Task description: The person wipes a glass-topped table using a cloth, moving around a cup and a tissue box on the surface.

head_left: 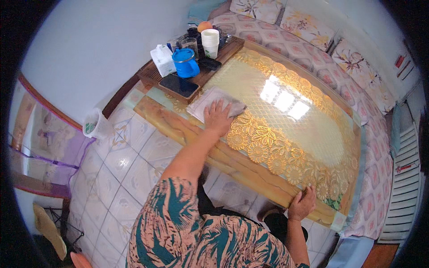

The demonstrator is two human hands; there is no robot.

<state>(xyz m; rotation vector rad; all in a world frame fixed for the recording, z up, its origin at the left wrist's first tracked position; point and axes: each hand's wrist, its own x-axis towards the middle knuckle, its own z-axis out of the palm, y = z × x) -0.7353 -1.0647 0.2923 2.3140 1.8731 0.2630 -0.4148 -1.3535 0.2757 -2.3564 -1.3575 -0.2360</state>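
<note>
My left hand (217,117) lies flat on a folded pale cloth (203,103), its fingers spread. The cloth rests on the table (165,123), touching the near end of a wooden tea tray (190,91). A clear cover with gold flower patterns (268,138) lies over the tabletop. Farther right, my right hand (303,204) rests at the table's near edge, holding nothing that I can see, its fingers slightly bent and lying on the edge.
On the tray stand a blue lidded mug (185,63), a phone (179,85), a tissue pack (162,60), stacked paper cups (210,43) and a glass (190,46). A patterned sofa (304,56) runs behind and right. A white bin (96,123) stands on the tiled floor at left.
</note>
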